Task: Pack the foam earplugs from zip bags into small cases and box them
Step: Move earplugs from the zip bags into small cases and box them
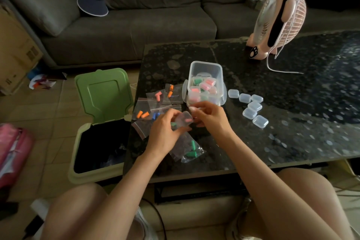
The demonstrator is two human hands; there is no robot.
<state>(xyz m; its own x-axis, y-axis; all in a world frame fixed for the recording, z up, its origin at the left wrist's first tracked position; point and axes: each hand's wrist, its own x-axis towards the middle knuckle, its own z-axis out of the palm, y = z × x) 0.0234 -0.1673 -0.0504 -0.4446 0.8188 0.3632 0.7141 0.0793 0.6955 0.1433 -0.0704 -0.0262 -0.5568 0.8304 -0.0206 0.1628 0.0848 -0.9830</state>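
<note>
**Small case held between both hands**

The small case (184, 120), with a pink earplug (188, 120) inside, is held just in front of the clear box (218, 76) of filled cases. The left hand (165, 132) grips it with curled fingers, and the right hand (210, 119) pinches its right edge. Zip bags (155, 101) of earplugs lie to the left and empty cases (253, 106) to the right, all on the dark table (292, 103).
</note>
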